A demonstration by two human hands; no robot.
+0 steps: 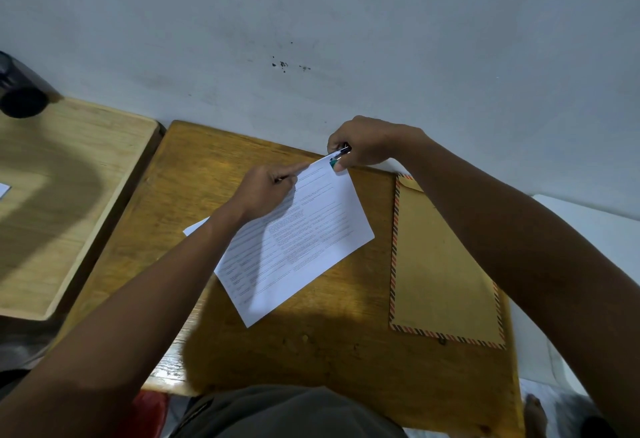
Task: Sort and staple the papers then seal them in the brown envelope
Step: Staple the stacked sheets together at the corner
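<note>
A stack of white printed papers [304, 240] lies tilted on the brown wooden desk [311, 344]. My right hand [363, 143] grips a small stapler [341, 153] clamped over the papers' far corner. My left hand [266, 191] rests on the sheets with the index finger stretched toward that corner and the other fingers curled; what it holds, if anything, is unclear. Flat on the desk to the right lies the brown envelope [443, 264] with a striped border, partly under my right forearm.
A lighter wooden desk [69, 195] stands to the left with a dark cylindrical object [20, 91] at its far edge. A grey wall [311, 39] rises right behind the desks. Another white sheet corner [195, 228] pokes out beneath my left forearm.
</note>
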